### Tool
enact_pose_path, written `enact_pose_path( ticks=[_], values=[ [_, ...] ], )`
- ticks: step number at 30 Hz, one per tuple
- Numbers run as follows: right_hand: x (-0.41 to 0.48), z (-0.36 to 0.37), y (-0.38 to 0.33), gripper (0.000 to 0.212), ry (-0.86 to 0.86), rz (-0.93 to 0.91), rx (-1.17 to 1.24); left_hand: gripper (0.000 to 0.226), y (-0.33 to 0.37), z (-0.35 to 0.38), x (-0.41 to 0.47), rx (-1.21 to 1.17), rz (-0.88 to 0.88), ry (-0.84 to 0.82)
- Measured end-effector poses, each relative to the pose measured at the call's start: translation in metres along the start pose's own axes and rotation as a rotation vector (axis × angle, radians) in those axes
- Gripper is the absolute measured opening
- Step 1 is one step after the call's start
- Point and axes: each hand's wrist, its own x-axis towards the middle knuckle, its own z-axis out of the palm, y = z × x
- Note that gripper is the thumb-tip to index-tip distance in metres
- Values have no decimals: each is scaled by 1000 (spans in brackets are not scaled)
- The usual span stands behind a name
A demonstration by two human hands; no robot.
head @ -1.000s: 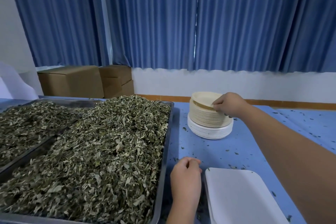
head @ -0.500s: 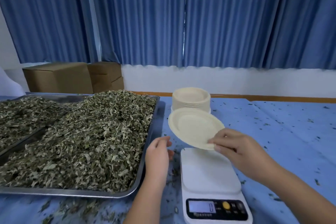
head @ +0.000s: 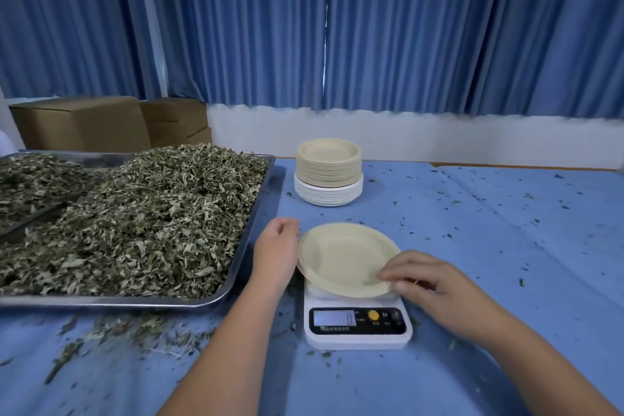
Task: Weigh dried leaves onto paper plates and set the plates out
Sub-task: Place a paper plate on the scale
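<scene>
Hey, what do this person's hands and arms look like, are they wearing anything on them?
Both hands are bare: no gloves on the left hand or the right hand. The left forearm and right forearm are bare too, with no sleeve in view up to the frame's edge, and no watch or bracelet shows at either wrist.

curtains (head: 371, 27): blue, pleated | wall (head: 439, 138): white, below | cardboard boxes (head: 101, 123): far left | tablecloth (head: 506, 246): blue

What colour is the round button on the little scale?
Yellow button, on the black front panel of the scale; the head view shows it.
</scene>
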Motion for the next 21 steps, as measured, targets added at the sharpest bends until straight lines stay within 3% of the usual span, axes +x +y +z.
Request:
enact_pose_path(
  ticks=[6, 9, 16, 21],
  values=[
    [-4, -17, 7, 19, 291, 129, 214, 15, -1, -2, -1, 69, 42, 11],
    [-1, -17, 17, 19, 329, 271, 213, 16, 0, -5, -1, 144, 103, 52],
    [-7, -10, 25, 35, 33, 298, -121, 21, -7, -10, 0, 236, 152, 113],
    [-9, -3, 22, 35, -123, 331, -176, 22, -17, -13, -2, 198, -12, 59]
  ],
)
